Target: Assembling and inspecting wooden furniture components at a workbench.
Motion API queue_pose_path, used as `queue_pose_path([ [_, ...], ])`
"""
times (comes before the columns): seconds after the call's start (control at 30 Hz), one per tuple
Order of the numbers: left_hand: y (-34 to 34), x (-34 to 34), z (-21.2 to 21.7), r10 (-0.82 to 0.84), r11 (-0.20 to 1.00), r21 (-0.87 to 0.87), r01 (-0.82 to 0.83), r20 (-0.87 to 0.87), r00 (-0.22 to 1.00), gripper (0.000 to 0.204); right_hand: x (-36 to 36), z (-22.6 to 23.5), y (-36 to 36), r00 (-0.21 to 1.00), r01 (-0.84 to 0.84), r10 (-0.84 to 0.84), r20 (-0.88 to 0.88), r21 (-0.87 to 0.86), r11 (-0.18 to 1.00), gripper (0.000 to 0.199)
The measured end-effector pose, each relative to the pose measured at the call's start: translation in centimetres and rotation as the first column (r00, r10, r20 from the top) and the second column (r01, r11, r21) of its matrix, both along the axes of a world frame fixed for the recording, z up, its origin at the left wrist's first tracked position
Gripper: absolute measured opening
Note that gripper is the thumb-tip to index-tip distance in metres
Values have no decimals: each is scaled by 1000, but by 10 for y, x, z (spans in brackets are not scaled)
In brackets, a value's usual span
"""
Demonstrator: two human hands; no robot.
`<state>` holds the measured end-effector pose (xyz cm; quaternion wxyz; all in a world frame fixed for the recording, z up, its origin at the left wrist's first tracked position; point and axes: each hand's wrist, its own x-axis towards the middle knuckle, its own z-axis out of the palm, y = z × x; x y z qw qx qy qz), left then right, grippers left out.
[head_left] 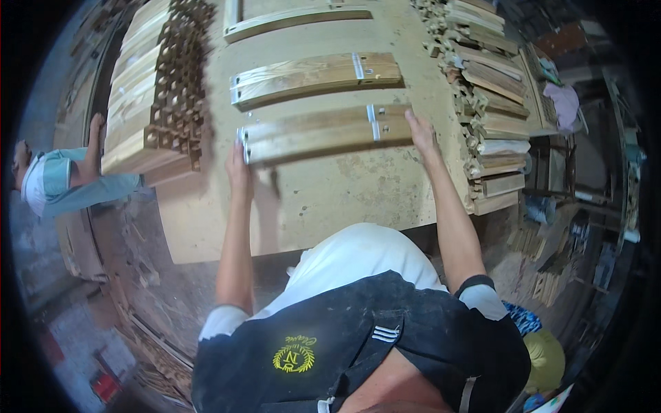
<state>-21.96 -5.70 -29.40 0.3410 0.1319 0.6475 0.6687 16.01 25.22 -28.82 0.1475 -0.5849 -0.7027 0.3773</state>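
Note:
Between my hands is a long wooden board (310,135) with holes near its ends and a pale band across its right part. My left hand (239,162) grips its left end, and my right hand (420,131) has hold of the right end. The board lies at or just above the pale worktable (330,199); which of the two I cannot tell. Just beyond it rests a similar wooden board (313,78), also banded and holed. Farther back lies part of a wooden frame (299,22).
A tall stack of slotted wooden pieces (141,89) stands on the table's left. Along its right edge runs another pile of wooden pieces (492,103). A person in light green clothes (76,175) is at the far left. Loose wood (544,255) lies on the floor at right.

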Motion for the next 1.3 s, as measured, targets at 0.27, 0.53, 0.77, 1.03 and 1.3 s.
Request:
queue_pose_path([
  [0.27, -83, 84, 57, 222, 968, -129, -217, 27, 975, 62, 55, 64, -126, 981, 132, -121, -149, 62, 989, 70],
  [0.53, -7, 25, 120, 10, 997, 71, 3, -180, 984, 71, 21, 84, -63, 821, 134, -119, -558, -13, 991, 71],
  [0.77, -12, -24, 36, -170, 972, -183, 149, -102, 980, 70, 16, 58, -45, 980, -34, 13, -201, -102, 994, 99],
  [1.03, -23, -24, 62, -233, 940, -325, 102, -395, 889, 68, 21, 128, 29, 922, 223, -164, -351, 134, 966, 50],
  [1.3, -27, -7, 93, -288, 933, -349, 90, -572, 768, 73, 92, 189, 216, 621, 756, -752, -219, 421, 502, 55],
])
